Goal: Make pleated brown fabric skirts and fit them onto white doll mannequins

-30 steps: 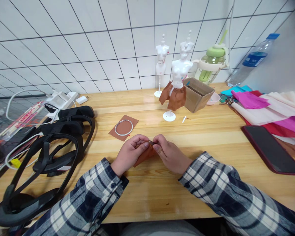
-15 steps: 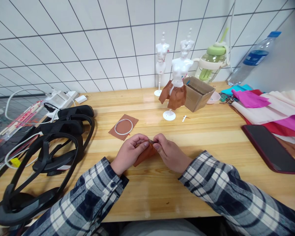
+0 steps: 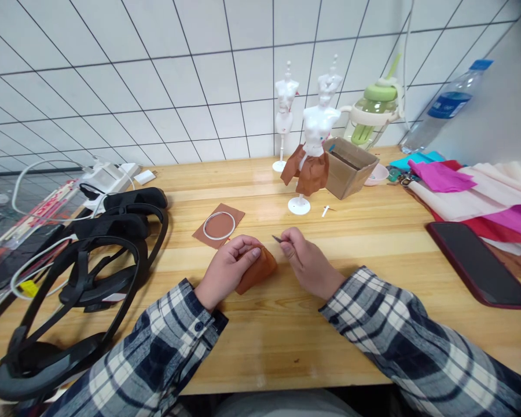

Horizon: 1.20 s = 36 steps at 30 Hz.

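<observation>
My left hand [image 3: 226, 271] is closed, pinching a folded piece of brown fabric [image 3: 257, 274] between thumb and fingers just above the table. To its right, my right hand [image 3: 311, 264] grips a small dark pointed tool [image 3: 276, 238]; its tip points left, a little apart from the fabric, and the rest is hidden in the fingers. Beyond my left hand lies a flat brown fabric square [image 3: 200, 232] with a white ring [image 3: 219, 238] on top. Farther back, a white mannequin [image 3: 321, 120] on a stand wears brown fabric pieces [image 3: 315, 174] round its hips.
A second mannequin [image 3: 285, 119], a cardboard box [image 3: 349, 176] and a green-lidded cup [image 3: 375, 110] stand at the back. Coloured fabrics [image 3: 495, 197] and a phone [image 3: 481, 263] lie right. Black headsets [image 3: 125, 272] and cables crowd the left. A small white piece [image 3: 325, 211] lies near the stand.
My right hand has drawn away to the right from the brown fabric, with the dark tool's tip now showing. My left hand keeps its hold in nearly the same place.
</observation>
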{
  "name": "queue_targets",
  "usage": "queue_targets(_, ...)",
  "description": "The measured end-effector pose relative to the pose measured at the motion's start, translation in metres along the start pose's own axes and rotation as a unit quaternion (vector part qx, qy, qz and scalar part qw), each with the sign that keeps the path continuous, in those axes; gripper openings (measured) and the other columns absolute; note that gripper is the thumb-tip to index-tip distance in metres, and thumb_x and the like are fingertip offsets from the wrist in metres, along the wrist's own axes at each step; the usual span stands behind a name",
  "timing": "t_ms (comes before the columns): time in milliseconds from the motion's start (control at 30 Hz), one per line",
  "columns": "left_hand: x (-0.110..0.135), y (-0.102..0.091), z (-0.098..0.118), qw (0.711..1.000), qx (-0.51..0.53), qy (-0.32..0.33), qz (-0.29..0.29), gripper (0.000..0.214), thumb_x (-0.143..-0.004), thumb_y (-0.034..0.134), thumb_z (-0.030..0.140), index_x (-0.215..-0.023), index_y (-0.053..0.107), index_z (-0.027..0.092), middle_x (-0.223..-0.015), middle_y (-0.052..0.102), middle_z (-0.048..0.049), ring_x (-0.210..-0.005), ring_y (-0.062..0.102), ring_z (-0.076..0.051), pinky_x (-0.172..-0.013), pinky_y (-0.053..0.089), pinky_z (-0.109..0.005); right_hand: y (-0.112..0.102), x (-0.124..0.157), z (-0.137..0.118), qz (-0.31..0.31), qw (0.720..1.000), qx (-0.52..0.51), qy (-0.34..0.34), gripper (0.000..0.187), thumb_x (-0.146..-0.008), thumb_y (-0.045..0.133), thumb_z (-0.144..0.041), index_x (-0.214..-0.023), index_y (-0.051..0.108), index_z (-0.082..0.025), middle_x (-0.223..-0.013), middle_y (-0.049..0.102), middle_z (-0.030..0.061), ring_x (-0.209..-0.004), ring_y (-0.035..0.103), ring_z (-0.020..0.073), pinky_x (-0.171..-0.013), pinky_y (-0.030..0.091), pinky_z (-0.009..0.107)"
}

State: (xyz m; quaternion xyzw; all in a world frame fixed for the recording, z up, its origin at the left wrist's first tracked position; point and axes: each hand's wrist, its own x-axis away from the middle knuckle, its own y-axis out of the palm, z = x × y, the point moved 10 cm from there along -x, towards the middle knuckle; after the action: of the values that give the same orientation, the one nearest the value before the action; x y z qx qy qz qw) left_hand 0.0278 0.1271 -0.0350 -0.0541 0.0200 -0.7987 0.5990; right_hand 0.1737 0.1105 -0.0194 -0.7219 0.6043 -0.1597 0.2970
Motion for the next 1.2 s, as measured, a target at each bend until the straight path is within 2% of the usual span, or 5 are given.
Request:
queue_targets(233, 0.013, -0.063, 0.032, 0.96, -0.024, 0.172, 0.222, 0.016, -0.084, 0.065, 0.03, -0.097, 0.062, 0.02, -0.095, 0.07, -0.0046, -0.091, 0.066, -0.017, -0.086, 0.051, -0.032, -0.076, -0.013, 0.059, 0.059, 0.933, 0.337, 0.111, 0.019, -0.093, 0.048, -0.039, -0.097, 0.054, -0.021, -0.093, 0.065, 0.0086, -0.078, 0.061, 0.0242, -0.062, 0.036, 0.031)
queue_targets(400, 0.018, -0.018, 0.059, 0.922, -0.249, 0.288, 0.067, 0.014, -0.084, 0.059, 0.013, -0.083, 0.07, 0.023, -0.109, 0.07, -0.005, -0.115, 0.057, -0.022, -0.105, 0.039, -0.045, -0.096, -0.014, 0.073, 0.112, 0.912, 0.373, 0.126, 0.022, -0.087, 0.056, -0.033, -0.103, 0.059, -0.019, -0.111, 0.061, 0.0141, -0.107, 0.054, 0.0322, -0.083, 0.041, 0.042)
queue_targets(833, 0.033, 0.027, 0.058, 0.907, -0.284, 0.273, -0.147, 0.02, -0.074, 0.069, 0.01, -0.065, 0.078, 0.025, -0.161, 0.013, 0.0084, -0.148, 0.005, -0.038, -0.118, 0.008, -0.06, -0.015, 0.003, -0.018, -0.03, 0.99, -0.074, -0.119, 0.054, -0.091, 0.052, -0.047, -0.137, 0.042, -0.022, -0.14, 0.049, 0.0123, -0.128, 0.044, 0.0255, -0.106, 0.036, 0.045)
queue_targets(967, 0.033, 0.036, 0.051, 0.924, -0.227, 0.247, -0.183, 0.017, -0.08, 0.067, 0.017, -0.073, 0.079, 0.027, -0.159, 0.024, 0.0044, -0.148, 0.012, -0.035, -0.119, 0.012, -0.057, 0.01, 0.005, -0.01, -0.153, 0.975, -0.16, -0.028, 0.025, -0.087, 0.057, -0.042, -0.09, 0.061, -0.018, -0.083, 0.065, 0.0019, -0.077, 0.059, 0.0167, -0.068, 0.047, 0.028)
queue_targets(1200, 0.006, 0.0, 0.014, 0.996, -0.041, 0.069, -0.043, 0.046, -0.097, 0.044, 0.042, -0.138, 0.05, 0.023, -0.132, 0.059, -0.0122, -0.12, 0.056, -0.024, -0.106, 0.04, -0.042, -0.007, -0.003, 0.009, -0.046, 0.995, -0.084, 0.035, 0.023, -0.085, 0.057, -0.037, -0.072, 0.053, -0.019, -0.063, 0.049, -0.0049, -0.06, 0.044, 0.0113, -0.056, 0.033, 0.024)
